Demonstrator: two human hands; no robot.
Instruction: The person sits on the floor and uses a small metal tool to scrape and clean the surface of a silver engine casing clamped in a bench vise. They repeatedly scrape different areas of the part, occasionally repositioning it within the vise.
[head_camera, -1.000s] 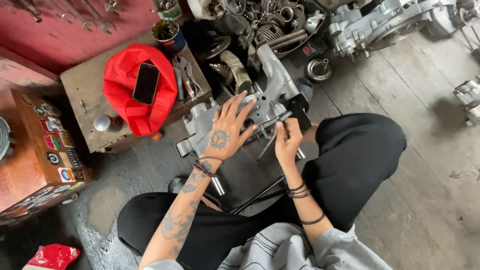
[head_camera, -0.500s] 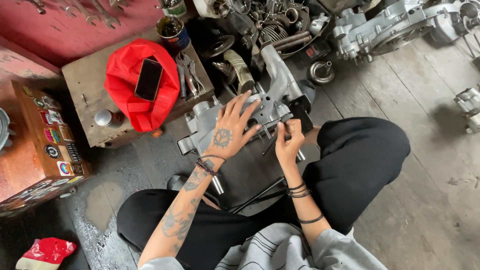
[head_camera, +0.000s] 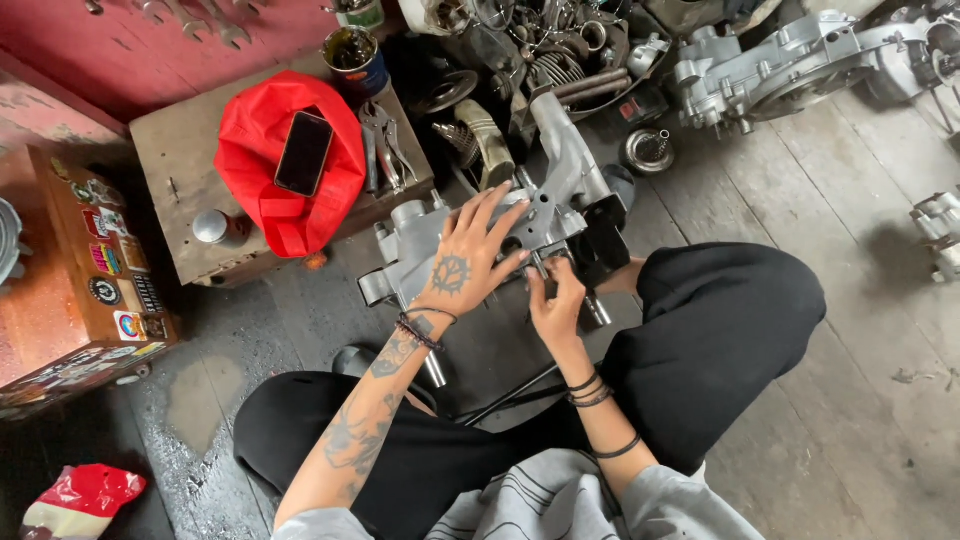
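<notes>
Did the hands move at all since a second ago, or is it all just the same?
Hardly. The left hand stays spread flat on the grey metal engine casing. The right hand has closed in slightly at the casing's near edge, fingertips pinched there; what they grip is too small to tell. The phone on the red cloth and the pliers lie unmoved.

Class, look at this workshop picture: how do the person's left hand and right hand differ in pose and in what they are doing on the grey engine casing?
The left hand lies flat, fingers spread, pressing on top of the grey engine casing; the right hand is curled, fingertips pinching a small part at the casing's edge. The left hand bears a tattoo on its back; the right shows none. Both wear dark wristbands and touch the casing.
</notes>
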